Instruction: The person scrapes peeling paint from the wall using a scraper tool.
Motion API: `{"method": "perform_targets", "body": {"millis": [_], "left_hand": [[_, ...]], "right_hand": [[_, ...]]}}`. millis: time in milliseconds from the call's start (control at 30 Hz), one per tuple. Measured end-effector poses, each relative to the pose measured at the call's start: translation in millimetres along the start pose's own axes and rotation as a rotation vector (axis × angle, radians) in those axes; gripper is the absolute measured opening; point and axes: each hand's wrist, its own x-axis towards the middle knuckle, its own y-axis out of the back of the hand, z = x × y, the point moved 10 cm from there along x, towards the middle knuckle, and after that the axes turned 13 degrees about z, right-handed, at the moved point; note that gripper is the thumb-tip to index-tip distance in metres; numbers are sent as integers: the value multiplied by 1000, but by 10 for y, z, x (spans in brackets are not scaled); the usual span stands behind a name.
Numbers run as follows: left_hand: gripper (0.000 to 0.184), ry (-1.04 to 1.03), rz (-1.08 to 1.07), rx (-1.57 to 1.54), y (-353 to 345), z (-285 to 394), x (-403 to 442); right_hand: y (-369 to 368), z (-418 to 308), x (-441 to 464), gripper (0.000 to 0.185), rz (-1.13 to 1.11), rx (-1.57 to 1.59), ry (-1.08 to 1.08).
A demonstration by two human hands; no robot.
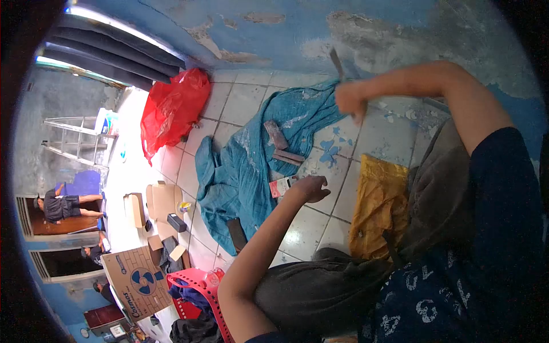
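In the head view my right hand point(351, 98), slightly blurred, is closed around the handle of a scraper point(336, 62). Its narrow blade points up at the peeling blue wall point(286, 43). My left hand point(310, 189) hangs over the floor tiles, fingers loosely bent and apart, with nothing seen in it. Close beside it is a small red-and-white pack point(281, 186). A crumpled teal cloth point(240, 166) spreads over the floor, bearing a greyish block point(276, 136) and a flat bar-like piece point(288, 156). Blue paint flakes point(329, 151) lie on the tiles between my hands.
A yellow sack point(377, 208) lies by my leg. Farther left are a red plastic bag point(174, 111), a cardboard carton point(136, 283), a red basket point(197, 280) with clothes, and a ladder point(77, 140). Several people, one a person in dark clothes point(57, 206), are at the far side.
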Motion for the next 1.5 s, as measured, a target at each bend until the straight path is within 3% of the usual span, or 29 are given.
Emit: {"method": "perform_targets", "body": {"millis": [33, 167, 300, 400, 533, 600, 833, 933, 1000, 1333, 1433, 1500], "left_hand": [[42, -3, 6, -2, 1, 8, -5], [42, -30, 0, 31, -63, -6, -28], [43, 26, -53, 24, -13, 26, -52], [43, 30, -27, -14, 26, 13, -24], [43, 3, -9, 56, 19, 18, -31], [43, -9, -48, 71, -2, 45, -48], [41, 43, -22, 54, -23, -71, -25], [42, 15, 10, 13, 37, -23, -39], [41, 6, 3, 21, 47, -6, -36], [41, 88, -17, 24, 26, -85, 18], [42, 6, 17, 61, 42, -32, 11], [43, -7, 12, 39, 14, -42, 23]], "right_hand": [[2, 318, -42, 48, -69, -18, -131], [264, 263, -34, 49, -15, -92, -222], [-126, -707, 76, 55, -62, 50, 143], [-181, -885, -6, 59, -27, 68, 171], [11, 134, 5, 53, -87, -4, -127], [463, 573, -104, 50, 76, -86, -233], [-251, -182, -5, 55, -57, -47, -39], [-497, -154, -135, 59, -184, 6, -98], [-663, 139, -317, 66, -379, 80, -262], [-727, 43, -409, 66, -458, -9, -252], [-755, 92, -416, 64, -465, -12, -229], [-704, 98, -367, 48, -368, 16, -227]]}}
